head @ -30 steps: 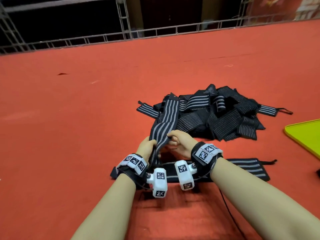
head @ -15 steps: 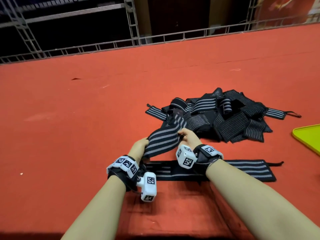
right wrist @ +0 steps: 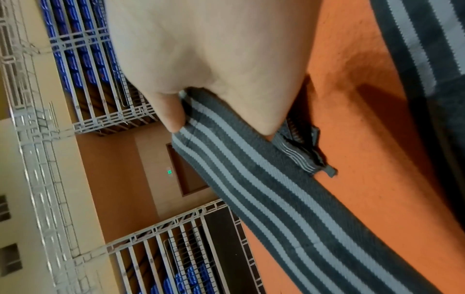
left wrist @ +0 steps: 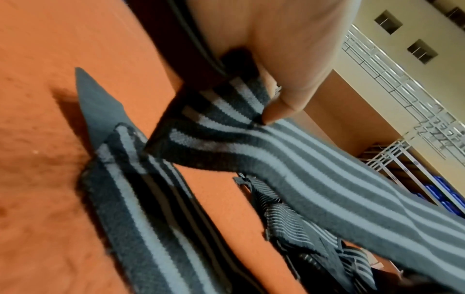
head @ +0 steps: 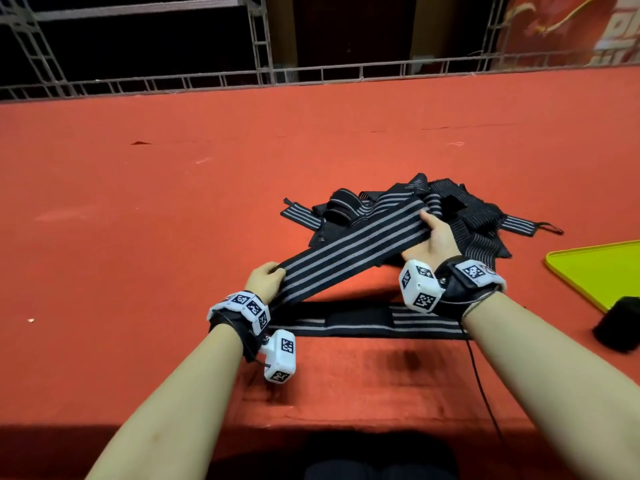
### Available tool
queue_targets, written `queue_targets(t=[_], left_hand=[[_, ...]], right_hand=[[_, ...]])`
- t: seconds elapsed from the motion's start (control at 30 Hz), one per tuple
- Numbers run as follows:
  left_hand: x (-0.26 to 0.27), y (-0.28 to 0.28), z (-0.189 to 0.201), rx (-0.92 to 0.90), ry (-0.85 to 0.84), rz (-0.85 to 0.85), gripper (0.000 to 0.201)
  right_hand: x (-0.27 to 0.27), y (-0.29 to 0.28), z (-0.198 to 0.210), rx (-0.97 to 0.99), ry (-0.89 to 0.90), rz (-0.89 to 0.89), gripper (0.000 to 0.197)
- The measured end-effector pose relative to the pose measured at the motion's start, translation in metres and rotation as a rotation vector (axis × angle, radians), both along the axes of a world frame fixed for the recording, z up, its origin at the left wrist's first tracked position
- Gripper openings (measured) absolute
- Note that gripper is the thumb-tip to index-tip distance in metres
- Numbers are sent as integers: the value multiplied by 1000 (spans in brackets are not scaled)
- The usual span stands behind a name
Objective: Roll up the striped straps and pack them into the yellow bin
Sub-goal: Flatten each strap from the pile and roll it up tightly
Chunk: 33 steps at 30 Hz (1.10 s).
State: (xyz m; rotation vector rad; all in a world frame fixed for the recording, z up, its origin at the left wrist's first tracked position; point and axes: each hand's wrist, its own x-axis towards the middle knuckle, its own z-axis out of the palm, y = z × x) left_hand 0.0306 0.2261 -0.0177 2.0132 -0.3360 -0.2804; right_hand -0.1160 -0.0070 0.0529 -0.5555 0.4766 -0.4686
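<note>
Left hand (head: 265,279) and right hand (head: 433,237) each grip the striped strap (head: 349,252) taut — yellow bin (head: 599,271) cut off.

No legible text, brand or number was found. Wrist bands (head: 242,303) carried black-and-white square code markers only. A red banner (head: 609,32) beyond the far rail, up and right of the strap pile (head: 467,216), bore pale characters, too blurred to read.

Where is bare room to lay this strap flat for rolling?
Bare red cloth lies left of the left hand and beyond the strap pile. It is crowded near you, where a flat strap lies, and rightward by the yellow bin.
</note>
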Motion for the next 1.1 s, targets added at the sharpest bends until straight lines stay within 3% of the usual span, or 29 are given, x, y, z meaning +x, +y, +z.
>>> queue_targets(t=[0.17,0.3,0.47,0.73,0.93,1.1], left_hand=[[3,13,2,-122,20,101,19],[11,30,2,-142,145,67,29],[26,52,0,-260,236,180,26],[31,60,-9,-143,242,80,23],[41,61,-34,-113,160,232,24],[39,63,-49,8,135,322,22]], right_hand=[[-27,-5,8,-24,15,-101,35],[-45,-22,-12,-30,109,-147,26],[-56,-36,-35,-55,166,-186,18],[-70,-49,-70,14,283,-230,22],[-78,-54,-92,-23,437,-223,13],[-83,-58,-103,0,484,-75,16]])
